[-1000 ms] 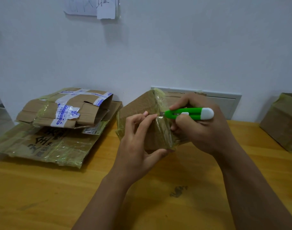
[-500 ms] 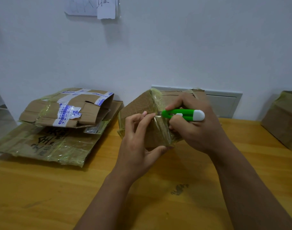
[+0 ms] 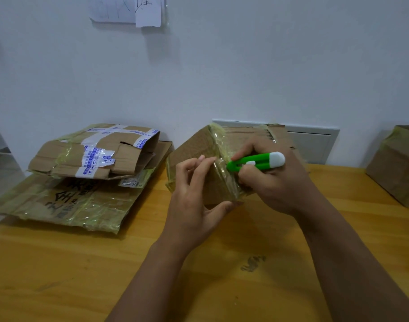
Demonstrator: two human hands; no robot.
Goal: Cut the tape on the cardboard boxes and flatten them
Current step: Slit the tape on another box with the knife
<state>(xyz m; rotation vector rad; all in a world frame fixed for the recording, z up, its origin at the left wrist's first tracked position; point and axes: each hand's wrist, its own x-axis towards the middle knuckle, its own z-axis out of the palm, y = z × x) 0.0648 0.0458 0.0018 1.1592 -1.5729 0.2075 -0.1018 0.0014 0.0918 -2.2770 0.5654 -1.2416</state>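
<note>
The left hand (image 3: 194, 196) clamps the taped box (image 3: 194, 147); the right hand (image 3: 273, 182) grips the green cutter (image 3: 254, 161). Its tip should follow the seam, clear of the left fingertips.

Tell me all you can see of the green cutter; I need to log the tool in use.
The green cutter is a small plastic tool with a bright green body, a white rounded cap at its rear and a white slider on its side. It lies roughly level, nose pointing left. The right hand grips it, pressing its nose against the taped corner of the cardboard box. Its blade is hidden.
</note>
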